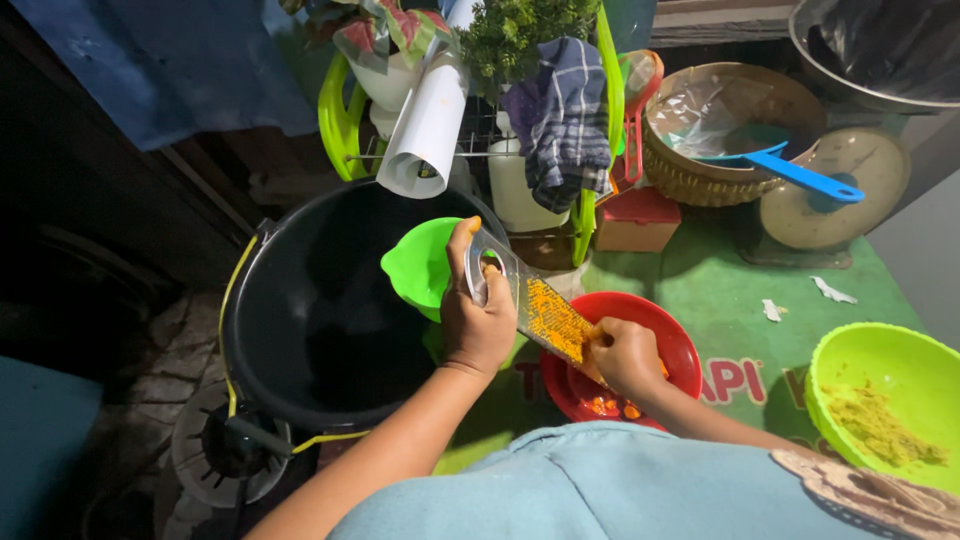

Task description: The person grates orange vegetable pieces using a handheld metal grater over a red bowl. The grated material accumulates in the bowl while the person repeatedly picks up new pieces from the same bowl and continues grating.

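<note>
Far left, on the floor below the surface edge, sits a big black bucket [320,310] w/ a yellow cord along its rim. Just right of it, a small green bowl [425,265], partly behind the left hand [480,325]. That hand's fingers are wrapped tight round the top end of a metal grater [530,305], thumb up along the handle. Grater's long axis slants from upper left down to lower right, its lower end over a red bowl [660,330]; face is coated w/ orange-yellow pulp. Right hand [625,355] is at the grater's lower end, fingers bunched & pressed to the grating face, pinching a small orange piece that's mostly hidden, so can't tell what it is exactly. So right hand is the nearer one to the piece; left only steadies the tool. Orange bits lie in the red bowl beneath. Behind: a rack w/ a white paper roll [425,130], a checked cloth [565,115], a white jug. Further right, a woven basket [730,130] lined w/ plastic, a blue scoop [790,170] across it, then a round scale. Far right, a green bowl [885,400] w/ yellowish grated pulp, well apart from the hands. Nothing blocks the grater's slope.
</note>
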